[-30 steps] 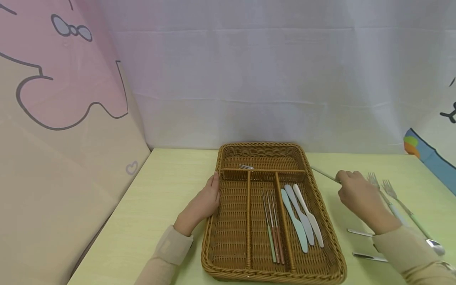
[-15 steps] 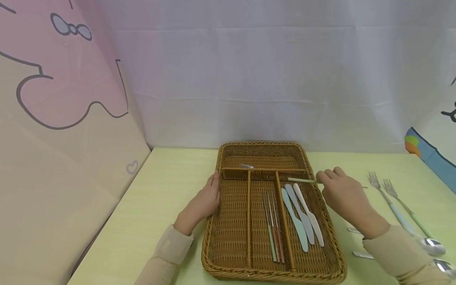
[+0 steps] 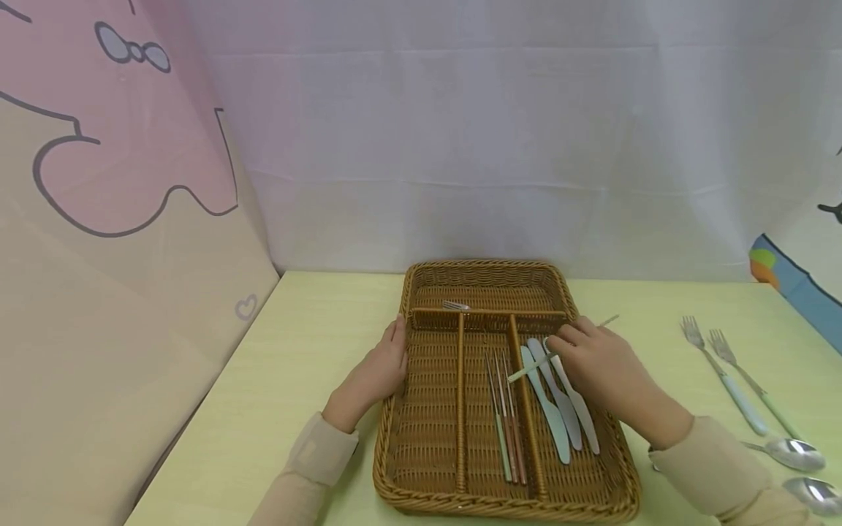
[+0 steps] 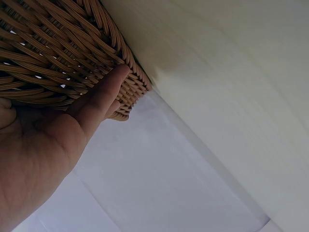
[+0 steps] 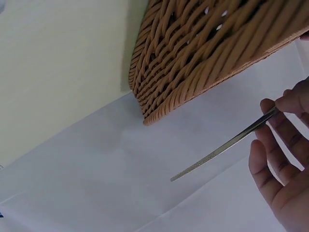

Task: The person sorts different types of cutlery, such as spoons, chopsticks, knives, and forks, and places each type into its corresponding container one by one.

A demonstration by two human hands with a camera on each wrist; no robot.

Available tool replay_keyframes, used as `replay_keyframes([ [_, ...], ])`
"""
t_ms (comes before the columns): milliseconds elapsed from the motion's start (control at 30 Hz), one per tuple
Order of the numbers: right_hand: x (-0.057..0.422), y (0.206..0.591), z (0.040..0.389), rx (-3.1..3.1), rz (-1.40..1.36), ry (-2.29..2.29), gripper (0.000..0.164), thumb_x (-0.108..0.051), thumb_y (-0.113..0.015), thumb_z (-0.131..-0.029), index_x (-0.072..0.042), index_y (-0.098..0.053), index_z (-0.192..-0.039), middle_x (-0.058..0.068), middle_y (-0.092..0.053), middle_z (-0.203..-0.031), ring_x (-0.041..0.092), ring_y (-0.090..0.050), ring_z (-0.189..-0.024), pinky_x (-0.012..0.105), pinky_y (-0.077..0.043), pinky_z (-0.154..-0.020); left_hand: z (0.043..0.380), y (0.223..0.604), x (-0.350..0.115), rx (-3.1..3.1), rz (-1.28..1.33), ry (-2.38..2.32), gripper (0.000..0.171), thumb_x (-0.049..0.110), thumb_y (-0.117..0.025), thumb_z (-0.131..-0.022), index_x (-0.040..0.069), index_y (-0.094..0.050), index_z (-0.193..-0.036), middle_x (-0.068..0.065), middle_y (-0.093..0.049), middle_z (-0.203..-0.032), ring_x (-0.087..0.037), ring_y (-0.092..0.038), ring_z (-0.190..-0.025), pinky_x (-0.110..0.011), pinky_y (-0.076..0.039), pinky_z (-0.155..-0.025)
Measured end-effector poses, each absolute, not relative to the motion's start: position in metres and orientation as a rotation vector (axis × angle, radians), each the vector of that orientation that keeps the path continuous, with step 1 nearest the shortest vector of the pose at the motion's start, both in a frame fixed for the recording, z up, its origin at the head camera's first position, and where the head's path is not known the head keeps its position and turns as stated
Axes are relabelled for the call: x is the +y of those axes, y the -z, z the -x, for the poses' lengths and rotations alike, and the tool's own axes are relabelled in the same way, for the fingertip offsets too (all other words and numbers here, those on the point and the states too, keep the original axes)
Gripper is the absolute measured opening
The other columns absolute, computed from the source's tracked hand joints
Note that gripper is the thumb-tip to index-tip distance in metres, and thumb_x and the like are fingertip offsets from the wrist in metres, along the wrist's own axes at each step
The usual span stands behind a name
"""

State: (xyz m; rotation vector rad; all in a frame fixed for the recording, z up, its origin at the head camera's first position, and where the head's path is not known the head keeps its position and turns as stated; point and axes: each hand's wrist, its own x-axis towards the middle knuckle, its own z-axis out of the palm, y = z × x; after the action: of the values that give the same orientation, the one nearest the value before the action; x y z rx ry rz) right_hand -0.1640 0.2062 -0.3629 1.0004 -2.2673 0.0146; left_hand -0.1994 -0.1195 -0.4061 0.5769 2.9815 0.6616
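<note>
A brown wicker basket point(image 3: 483, 504) with dividers lies in the middle of the table. My left hand point(image 3: 378, 369) rests along its left side, fingers straight against the woven wall in the left wrist view. Above the right compartment, my right hand point(image 3: 605, 372) pinches a chopstick point(image 3: 528, 370) with a light green end, slanting across the knives. The right wrist view shows its metal end point(image 5: 222, 147) sticking out past the thumb and fingers. Three chopsticks point(image 3: 504, 446) lie in the middle compartment. Three table knives point(image 3: 552, 420) fill part of the right one.
A fork point(image 3: 455, 305) shows its tines in the back compartment. On the table at right lie a blue-handled fork point(image 3: 743, 405), a green-handled fork point(image 3: 776, 414) and two spoons point(image 3: 797, 454). A pale cloth point(image 3: 421, 161) hangs behind the table.
My right hand has moved left from the table to over the basket, carrying the chopstick, whose green end now points down to the left. The left hand has stayed put.
</note>
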Motion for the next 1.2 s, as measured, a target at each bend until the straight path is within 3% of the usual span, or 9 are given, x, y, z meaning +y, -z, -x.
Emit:
replay_keyframes([
  [167, 0.196, 0.362, 0.163, -2.212, -1.106, 0.021, 0.017, -0.002, -0.045, -0.083, -0.008, -0.061, -0.085, 0.004, -0.062, -0.080, 0.020, -0.053, -0.076, 0.028, -0.047, -0.055, 0.200, 0.405, -0.119, 2.986, -0.581, -0.658, 0.053, 0.011, -0.027, -0.098, -0.011, -0.008, -0.143, -0.032, -0.020, -0.144, -0.041, -0.053, -0.110, -0.041, -0.052, -0.084],
  [267, 0.190, 0.362, 0.162, -2.199, -1.153, 0.039, 0.021, 0.005, -0.064, -0.069, -0.008, -0.062, -0.085, 0.003, -0.063, -0.081, 0.020, -0.054, -0.077, 0.028, -0.047, -0.056, 0.200, 0.405, -0.119, 2.986, -0.584, -0.658, 0.053, 0.010, -0.028, -0.098, -0.011, -0.008, -0.142, -0.032, -0.020, -0.144, -0.041, -0.055, -0.107, -0.040, -0.053, -0.081],
  [333, 0.187, 0.363, 0.161, -2.200, -1.179, 0.045, 0.025, 0.005, -0.066, -0.066, -0.009, -0.061, -0.085, 0.003, -0.062, -0.083, 0.019, -0.054, -0.078, 0.029, -0.047, -0.057, 0.201, 0.405, -0.118, 2.988, -0.588, -0.655, 0.053, 0.009, -0.029, -0.098, -0.011, -0.008, -0.142, -0.032, -0.020, -0.144, -0.038, -0.059, -0.097, -0.037, -0.055, -0.075],
  [433, 0.181, 0.365, 0.159, -2.192, -1.212, 0.052, 0.016, 0.002, -0.060, -0.076, -0.011, -0.060, -0.085, 0.001, -0.061, -0.083, 0.019, -0.053, -0.078, 0.030, -0.046, -0.059, 0.201, 0.405, -0.119, 2.990, -0.584, -0.644, 0.054, 0.009, -0.030, -0.098, -0.011, -0.007, -0.143, -0.032, -0.020, -0.144, -0.035, -0.061, -0.088, -0.034, -0.054, -0.069],
  [500, 0.177, 0.367, 0.158, -2.171, -1.235, 0.043, 0.018, -0.004, -0.045, -0.092, -0.012, -0.059, -0.084, 0.000, -0.060, -0.082, 0.018, -0.053, -0.079, 0.030, -0.048, -0.061, 0.201, 0.404, -0.118, 2.984, -0.576, -0.644, 0.054, 0.010, -0.030, -0.098, -0.010, -0.007, -0.143, -0.031, -0.019, -0.145, -0.034, -0.061, -0.087, -0.034, -0.054, -0.068],
  [667, 0.168, 0.369, 0.152, -2.164, -1.320, 0.059, 0.007, -0.007, -0.062, -0.082, -0.014, -0.062, -0.085, -0.003, -0.060, -0.085, 0.015, -0.053, -0.081, 0.028, -0.051, -0.065, 0.201, 0.404, -0.118, 2.972, -0.553, -0.656, 0.054, 0.011, -0.028, -0.098, -0.009, -0.005, -0.144, -0.029, -0.017, -0.146, -0.038, -0.057, -0.102, -0.039, -0.053, -0.079],
  [733, 0.165, 0.370, 0.150, -2.183, -1.361, 0.087, 0.025, -0.008, -0.075, -0.066, -0.015, -0.062, -0.087, -0.004, -0.060, -0.086, 0.014, -0.051, -0.080, 0.026, -0.048, -0.062, 0.202, 0.404, -0.118, 2.972, -0.552, -0.655, 0.054, 0.012, -0.028, -0.098, -0.008, -0.005, -0.144, -0.029, -0.017, -0.146, -0.039, -0.055, -0.106, -0.040, -0.053, -0.081],
  [1000, 0.160, 0.374, 0.145, -2.203, -1.438, 0.137, 0.026, -0.010, -0.075, -0.067, -0.019, -0.061, -0.086, -0.008, -0.059, -0.085, 0.011, -0.051, -0.083, 0.025, -0.043, -0.063, 0.201, 0.406, -0.119, 2.980, -0.575, -0.657, 0.054, 0.010, -0.028, -0.098, -0.010, -0.007, -0.143, -0.031, -0.019, -0.145, -0.039, -0.056, -0.105, -0.039, -0.053, -0.080],
  [1200, 0.159, 0.376, 0.143, -2.236, -1.476, 0.131, 0.013, -0.012, -0.067, -0.073, -0.021, -0.060, -0.079, -0.011, -0.053, -0.077, 0.009, -0.039, -0.071, 0.022, -0.029, -0.059, 0.200, 0.407, -0.120, 2.981, -0.570, -0.649, 0.054, 0.010, -0.028, -0.098, -0.009, -0.006, -0.143, -0.030, -0.019, -0.146, -0.036, -0.059, -0.098, -0.035, -0.054, -0.072],
])
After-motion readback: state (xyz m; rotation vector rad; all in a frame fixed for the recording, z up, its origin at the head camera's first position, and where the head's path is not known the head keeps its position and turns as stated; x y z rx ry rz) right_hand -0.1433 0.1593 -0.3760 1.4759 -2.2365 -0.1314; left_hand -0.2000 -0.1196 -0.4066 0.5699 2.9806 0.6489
